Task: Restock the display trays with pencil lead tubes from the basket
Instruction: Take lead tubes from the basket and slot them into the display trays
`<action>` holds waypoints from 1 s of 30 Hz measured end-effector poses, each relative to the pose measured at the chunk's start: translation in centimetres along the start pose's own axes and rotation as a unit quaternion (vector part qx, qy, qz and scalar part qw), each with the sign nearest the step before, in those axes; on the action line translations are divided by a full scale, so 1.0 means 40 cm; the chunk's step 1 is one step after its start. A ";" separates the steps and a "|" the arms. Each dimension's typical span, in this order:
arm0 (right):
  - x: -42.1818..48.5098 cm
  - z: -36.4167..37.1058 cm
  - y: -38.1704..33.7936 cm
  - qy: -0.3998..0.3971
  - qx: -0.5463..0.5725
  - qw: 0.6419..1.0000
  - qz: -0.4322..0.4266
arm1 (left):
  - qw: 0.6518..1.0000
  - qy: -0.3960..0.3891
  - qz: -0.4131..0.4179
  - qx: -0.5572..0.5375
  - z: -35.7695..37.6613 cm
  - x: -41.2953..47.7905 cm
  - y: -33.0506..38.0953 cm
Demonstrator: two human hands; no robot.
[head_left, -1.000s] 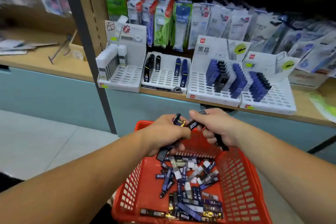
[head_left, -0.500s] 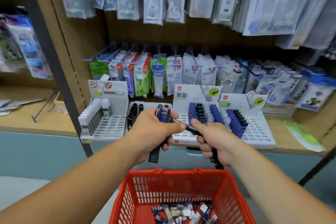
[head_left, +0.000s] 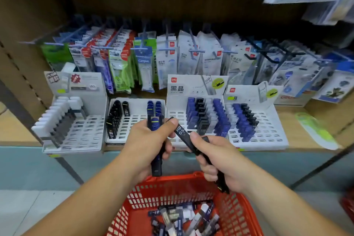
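On my feed both hands are raised between the red basket (head_left: 168,184) and the front of the wooden shelf (head_left: 293,120). The left hand (head_left: 147,143) has its fingers curled round a small upright bundle of blue lead tubes (head_left: 156,123), whose dark lower ends stick out under the palm. The right hand (head_left: 224,161) is closed round a black tube (head_left: 182,132) printed HB 0.5, which slants up and to the left until its top end meets the left thumb. More dark tubes poke out below the right fist (how many I cannot tell, as they blur together). The basket sits low under the wrists, with a loose heap of tubes (head_left: 183,216) in blue, black and grey on its floor. Four white slotted trays stand side by side on the shelf. The leftmost tray (head_left: 86,134) holds white-capped tubes along its left side. The second tray (head_left: 134,120) has black rows at left and a few blue ones at right. The third tray (head_left: 177,116) and the rightmost tray (head_left: 268,130) carry blue, black and pale rows with open slots in front. Hanging packets (head_left: 145,63) fill the pegs behind.
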State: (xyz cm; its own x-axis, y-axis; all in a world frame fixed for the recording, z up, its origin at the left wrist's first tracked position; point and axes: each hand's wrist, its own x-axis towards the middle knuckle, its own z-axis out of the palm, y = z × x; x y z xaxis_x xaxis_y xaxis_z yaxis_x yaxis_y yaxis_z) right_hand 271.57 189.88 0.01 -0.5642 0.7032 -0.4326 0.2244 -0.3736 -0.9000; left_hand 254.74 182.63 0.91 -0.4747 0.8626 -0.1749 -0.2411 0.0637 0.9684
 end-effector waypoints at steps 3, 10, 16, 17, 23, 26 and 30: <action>0.010 -0.009 0.013 0.013 0.000 1.000 -0.001 | 1.000 0.004 0.007 0.000 0.009 0.007 -0.014; 0.027 -0.051 0.019 0.121 0.089 0.989 -0.004 | 0.996 0.048 0.063 0.033 0.039 0.021 -0.028; 0.017 -0.089 0.022 0.122 0.155 0.980 0.006 | 0.975 0.030 0.142 0.166 0.085 0.062 -0.059; 0.012 -0.092 0.018 0.117 0.165 0.979 0.009 | 0.970 0.023 0.152 0.186 0.090 0.071 -0.068; -0.022 -0.123 0.007 0.090 0.191 0.977 0.036 | 0.918 -0.017 0.222 0.329 0.122 0.093 -0.095; -0.029 -0.132 0.009 0.088 0.170 0.981 0.040 | 0.897 -0.022 0.255 0.360 0.123 0.097 -0.095; -0.030 -0.146 0.010 0.063 0.202 0.976 0.055 | 0.869 -0.010 0.290 0.401 0.112 0.098 -0.091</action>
State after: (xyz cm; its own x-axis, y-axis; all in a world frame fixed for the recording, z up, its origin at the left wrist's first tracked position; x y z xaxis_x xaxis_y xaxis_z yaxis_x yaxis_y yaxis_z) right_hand 276.97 192.44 -0.15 -0.4470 0.7049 -0.5507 -0.0673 -0.6404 -0.7651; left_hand 257.54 188.02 -2.49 -0.3021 0.8744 0.3798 0.7053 -0.0631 0.7061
